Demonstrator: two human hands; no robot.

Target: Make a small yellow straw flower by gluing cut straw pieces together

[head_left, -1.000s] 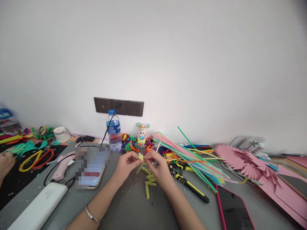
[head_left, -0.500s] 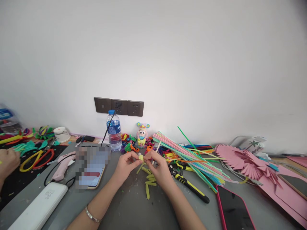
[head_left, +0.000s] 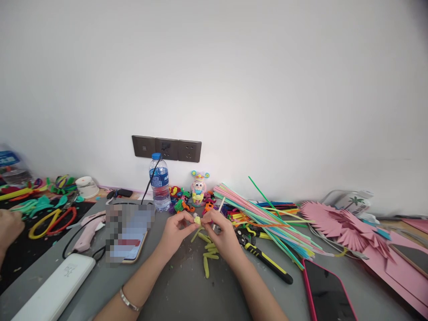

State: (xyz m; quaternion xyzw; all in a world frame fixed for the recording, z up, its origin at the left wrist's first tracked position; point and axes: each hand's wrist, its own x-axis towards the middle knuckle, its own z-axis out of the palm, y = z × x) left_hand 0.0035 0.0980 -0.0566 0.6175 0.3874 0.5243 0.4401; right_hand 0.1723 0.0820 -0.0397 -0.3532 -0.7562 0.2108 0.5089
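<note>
Progress on that yellow piece?

– Tbh nothing obvious over the last second. Left hand and right hand still have it pinched between fingertips, close to the loose yellow strips. So I'd call it the same fiddly two-handed work.

– Room to move?

– On the near side, yeah, grey tabletop shows. Rightward's tight: black-and-yellow tool near the right hand, pink-edged phone past it.
</note>
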